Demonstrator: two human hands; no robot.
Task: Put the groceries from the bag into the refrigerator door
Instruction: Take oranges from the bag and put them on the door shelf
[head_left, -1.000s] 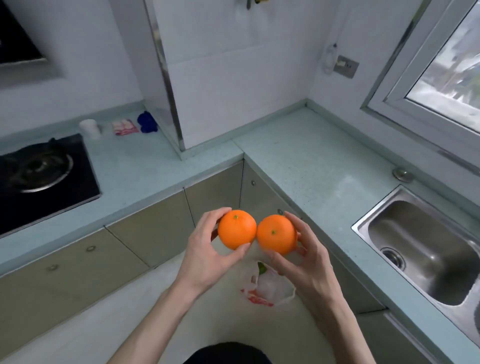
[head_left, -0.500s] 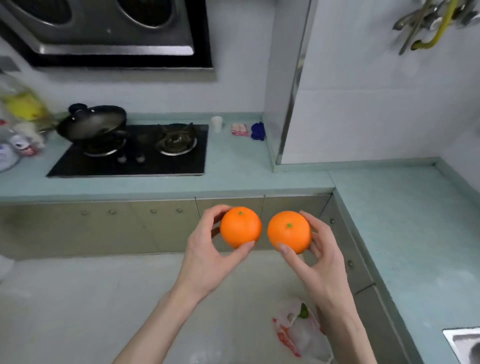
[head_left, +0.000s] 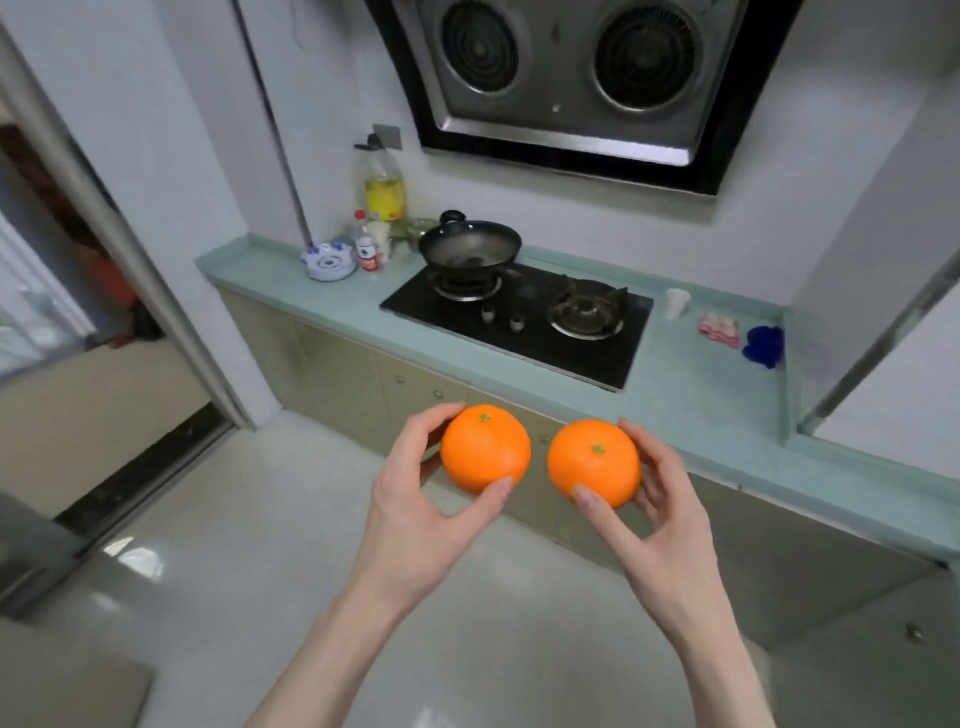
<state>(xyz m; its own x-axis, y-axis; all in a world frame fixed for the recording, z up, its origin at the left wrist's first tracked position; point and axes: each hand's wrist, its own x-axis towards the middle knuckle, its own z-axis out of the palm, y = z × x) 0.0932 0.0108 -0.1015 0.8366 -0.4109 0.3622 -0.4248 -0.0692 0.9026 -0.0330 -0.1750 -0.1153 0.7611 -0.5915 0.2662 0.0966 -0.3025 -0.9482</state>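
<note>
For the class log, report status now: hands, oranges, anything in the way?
Left hand shut on left orange. Right hand shut on right orange. Oranges apart, over the floor. Refrigerator not in view; nothing blocking the hands.

left hand (head_left: 415, 512) gripped left orange (head_left: 485, 449) | right hand (head_left: 660, 525) gripped right orange (head_left: 594, 463) | oranges apart, stems up | black wok (head_left: 470, 245) sat on stove (head_left: 524, 325)

Smooth, waxy orange skins (head_left: 485, 449) are seen; glossy floor tiles (head_left: 260, 545), brushed-metal hood (head_left: 566, 67), black glass hob (head_left: 524, 325)
</note>
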